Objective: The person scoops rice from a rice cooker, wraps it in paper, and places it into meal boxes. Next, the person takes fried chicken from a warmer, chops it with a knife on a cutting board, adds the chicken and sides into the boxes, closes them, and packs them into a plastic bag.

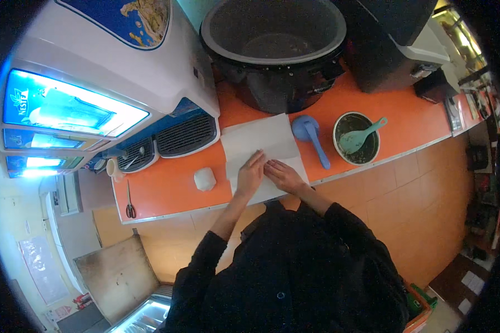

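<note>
White paper sheets (256, 129) lie on the orange counter in front of me. Over their middle, my left hand (251, 172) has its fingers together and extended. My right hand (282, 174) comes in from the other side with bent fingers, its tips close to the left hand. Whether anything is between the hands is hidden. A rounded white wrapped packet (204, 179) sits left of the paper. A blue plastic scoop (306, 128) rests at the right, its handle towards me. Beyond it, a metal pot (336, 137) with dark green contents holds a green rice paddle (354, 140).
A large black rice cooker (275, 89) stands open behind the paper. At left is a Nestea drink dispenser (150, 83) with drip trays (187, 134), a spoon (136, 156) and a cup (113, 170). Scissors (130, 206) lie near the counter's left end. A dark appliance (375, 54) stands back right.
</note>
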The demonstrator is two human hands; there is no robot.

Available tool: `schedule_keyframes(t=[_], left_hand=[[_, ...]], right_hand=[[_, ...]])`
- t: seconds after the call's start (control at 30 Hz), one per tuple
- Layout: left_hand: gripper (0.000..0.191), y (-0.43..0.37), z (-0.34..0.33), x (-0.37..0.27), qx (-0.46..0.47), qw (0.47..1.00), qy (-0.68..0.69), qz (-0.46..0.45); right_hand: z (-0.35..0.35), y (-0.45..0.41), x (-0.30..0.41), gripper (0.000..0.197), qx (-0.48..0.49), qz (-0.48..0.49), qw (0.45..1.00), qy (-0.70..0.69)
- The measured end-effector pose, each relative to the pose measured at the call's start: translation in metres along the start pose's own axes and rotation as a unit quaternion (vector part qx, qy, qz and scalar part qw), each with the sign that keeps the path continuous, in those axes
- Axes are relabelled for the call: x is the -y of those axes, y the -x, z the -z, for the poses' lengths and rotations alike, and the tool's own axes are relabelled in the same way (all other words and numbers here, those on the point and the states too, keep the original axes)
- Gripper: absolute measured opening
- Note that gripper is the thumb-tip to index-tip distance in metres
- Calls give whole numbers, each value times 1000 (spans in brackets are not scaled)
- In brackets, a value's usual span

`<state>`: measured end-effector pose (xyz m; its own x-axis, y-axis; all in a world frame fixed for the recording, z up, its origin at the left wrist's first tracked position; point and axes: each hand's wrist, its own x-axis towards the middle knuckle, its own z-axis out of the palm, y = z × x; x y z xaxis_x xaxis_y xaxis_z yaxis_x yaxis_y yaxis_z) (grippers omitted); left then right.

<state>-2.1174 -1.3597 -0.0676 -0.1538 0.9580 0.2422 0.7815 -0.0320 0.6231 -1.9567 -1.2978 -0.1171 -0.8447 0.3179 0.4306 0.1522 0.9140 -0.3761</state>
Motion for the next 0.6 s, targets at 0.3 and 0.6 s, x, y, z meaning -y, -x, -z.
schedule_keyframes(t=[0.3, 0.6], left_hand=[[46, 34, -6, -24, 11, 993, -113, -18], [45, 62, -29, 7, -76, 995, -45, 42]], right_hand=[[5, 11, -8, 34, -53, 44, 997, 45], [15, 5, -19, 31, -65, 2, 992, 105]])
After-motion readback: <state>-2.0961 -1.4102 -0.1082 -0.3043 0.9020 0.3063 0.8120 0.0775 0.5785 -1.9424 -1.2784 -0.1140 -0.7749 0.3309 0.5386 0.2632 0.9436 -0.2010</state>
